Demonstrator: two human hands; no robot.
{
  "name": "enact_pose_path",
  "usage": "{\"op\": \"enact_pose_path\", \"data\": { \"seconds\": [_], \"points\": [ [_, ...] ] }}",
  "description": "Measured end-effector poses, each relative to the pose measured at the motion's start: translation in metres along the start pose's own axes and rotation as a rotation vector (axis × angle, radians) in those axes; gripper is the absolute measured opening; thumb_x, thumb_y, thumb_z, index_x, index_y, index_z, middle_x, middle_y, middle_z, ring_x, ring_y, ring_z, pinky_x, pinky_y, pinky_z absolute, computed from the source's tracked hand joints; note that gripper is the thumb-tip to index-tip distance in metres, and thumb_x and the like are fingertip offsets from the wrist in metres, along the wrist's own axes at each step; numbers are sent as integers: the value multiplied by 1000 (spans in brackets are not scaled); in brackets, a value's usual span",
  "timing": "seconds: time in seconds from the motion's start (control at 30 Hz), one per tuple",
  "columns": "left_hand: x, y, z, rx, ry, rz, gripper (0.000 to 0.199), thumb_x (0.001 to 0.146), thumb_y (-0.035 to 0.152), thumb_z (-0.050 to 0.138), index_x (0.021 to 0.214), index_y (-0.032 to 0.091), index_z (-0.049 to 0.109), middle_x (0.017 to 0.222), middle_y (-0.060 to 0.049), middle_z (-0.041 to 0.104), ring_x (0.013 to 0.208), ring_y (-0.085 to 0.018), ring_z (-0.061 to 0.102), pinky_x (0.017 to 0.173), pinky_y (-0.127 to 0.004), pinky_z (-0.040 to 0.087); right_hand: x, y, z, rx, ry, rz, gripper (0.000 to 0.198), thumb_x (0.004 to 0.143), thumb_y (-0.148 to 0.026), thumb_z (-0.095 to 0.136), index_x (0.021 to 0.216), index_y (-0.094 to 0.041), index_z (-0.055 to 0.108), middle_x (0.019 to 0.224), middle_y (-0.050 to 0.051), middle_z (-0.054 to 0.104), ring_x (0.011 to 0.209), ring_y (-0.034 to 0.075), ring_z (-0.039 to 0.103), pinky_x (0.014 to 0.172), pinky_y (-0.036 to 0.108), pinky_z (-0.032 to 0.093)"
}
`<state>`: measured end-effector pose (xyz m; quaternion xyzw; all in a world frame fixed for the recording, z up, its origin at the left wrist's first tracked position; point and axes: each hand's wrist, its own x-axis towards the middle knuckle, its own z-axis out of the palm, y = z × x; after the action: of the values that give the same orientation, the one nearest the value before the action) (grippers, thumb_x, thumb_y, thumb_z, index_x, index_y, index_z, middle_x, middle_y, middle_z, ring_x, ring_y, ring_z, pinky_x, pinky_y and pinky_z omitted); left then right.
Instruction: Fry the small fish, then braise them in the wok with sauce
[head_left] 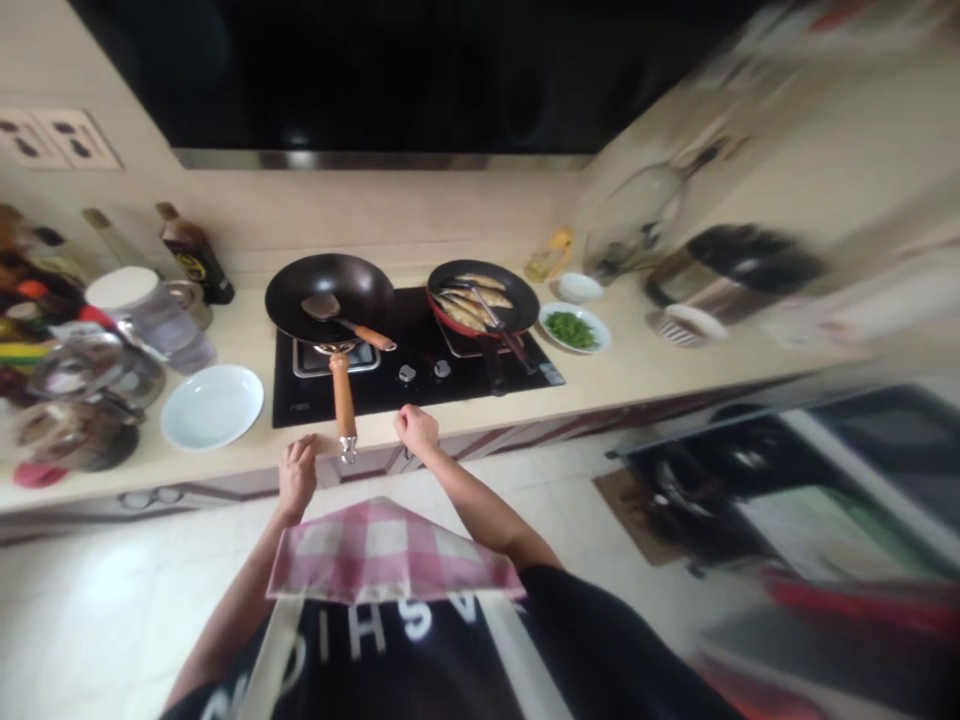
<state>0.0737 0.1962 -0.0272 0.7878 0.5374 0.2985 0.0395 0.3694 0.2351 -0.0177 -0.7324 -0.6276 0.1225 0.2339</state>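
Observation:
My left hand (297,476) rests with curled fingers on the counter's front edge (225,462), just left of the wooden wok handle (343,396). My right hand (416,428) is closed loosely on the same edge, in front of the stove knobs (421,371). Neither hand holds anything. A black wok (330,292) with a spatula (346,320) in it sits on the left burner. On the right burner a red pan (484,298) holds several fish.
A black gas hob (390,385) lies under both pans. An empty white plate (212,405) sits to its left, beside jars and bottles (90,350). A plate of chopped greens (574,327), a small bowl (580,287) and a rice cooker (720,275) stand to the right.

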Motion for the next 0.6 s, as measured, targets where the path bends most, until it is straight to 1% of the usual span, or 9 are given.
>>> {"op": "enact_pose_path", "data": {
  "seconds": [0.13, 0.23, 0.27, 0.3, 0.33, 0.4, 0.43, 0.5, 0.6],
  "points": [
    [3, 11, -9, -58, -32, -79, 35, 88, 10, 43, 110, 17, 69, 124, -13, 65, 112, -29, 55, 98, -47, 43, 9, -2, -19, 107, -38, 29, 20, 91, -31, 50, 85, -18, 65, 84, 6, 70, 80, 18, 63, 69, 26, 44],
    [15, 24, -23, -227, -48, -206, 22, 84, 15, 53, 99, 17, 69, 114, -12, 67, 107, -28, 59, 97, -47, 46, 35, -14, -55, 265, -23, 61, 36, 99, -44, 34, 104, -19, 60, 91, 5, 70, 80, 14, 65, 67, 22, 49],
    [22, 32, -29, -331, -46, -276, 18, 84, 19, 57, 97, 18, 68, 109, -12, 68, 103, -27, 62, 94, -45, 48, 47, -21, -71, 327, -19, 83, 43, 101, -47, 25, 113, -19, 55, 96, 6, 69, 77, 12, 66, 63, 21, 51],
    [29, 41, -35, -465, -35, -363, 17, 84, 25, 60, 98, 18, 67, 106, -11, 68, 98, -25, 64, 89, -41, 51, 58, -29, -87, 526, -53, 146, 45, 100, -52, 26, 120, -19, 51, 101, 7, 69, 76, 12, 66, 60, 22, 52],
    [37, 51, -40, -632, -24, -464, 22, 85, 33, 61, 102, 18, 64, 105, -11, 68, 92, -23, 67, 82, -38, 54, 70, -39, -104, 686, -102, 211, 47, 98, -56, 29, 123, -21, 47, 105, 7, 68, 75, 12, 67, 59, 23, 54],
    [54, 75, -50, -999, -48, -641, 39, 85, 45, 63, 113, 20, 57, 102, -10, 67, 83, -21, 69, 71, -35, 57, 89, -62, -133, 815, -244, 203, 49, 93, -60, 44, 127, -24, 46, 115, 9, 65, 72, 12, 67, 58, 25, 57],
    [62, 87, -54, -1156, -91, -710, 44, 85, 50, 64, 115, 20, 53, 102, -9, 66, 79, -21, 70, 67, -36, 58, 96, -75, -145, 792, -334, 166, 52, 89, -57, 54, 130, -26, 45, 120, 10, 63, 69, 12, 67, 58, 27, 58],
    [76, 108, -58, -1379, -204, -821, 48, 84, 54, 64, 115, 21, 49, 98, -9, 67, 72, -22, 70, 61, -39, 59, 106, -101, -159, 588, -464, 83, 68, 82, -44, 70, 141, -29, 39, 125, 12, 61, 67, 14, 67, 59, 32, 59],
    [91, 126, -59, -1576, -268, -928, 42, 85, 46, 68, 109, 19, 45, 89, -9, 68, 64, -20, 68, 55, -37, 58, 111, -135, -164, 103, -495, -37, 75, 81, -22, 69, 149, -23, 36, 120, 17, 64, 77, 22, 70, 69, 41, 60]
  ]
}}
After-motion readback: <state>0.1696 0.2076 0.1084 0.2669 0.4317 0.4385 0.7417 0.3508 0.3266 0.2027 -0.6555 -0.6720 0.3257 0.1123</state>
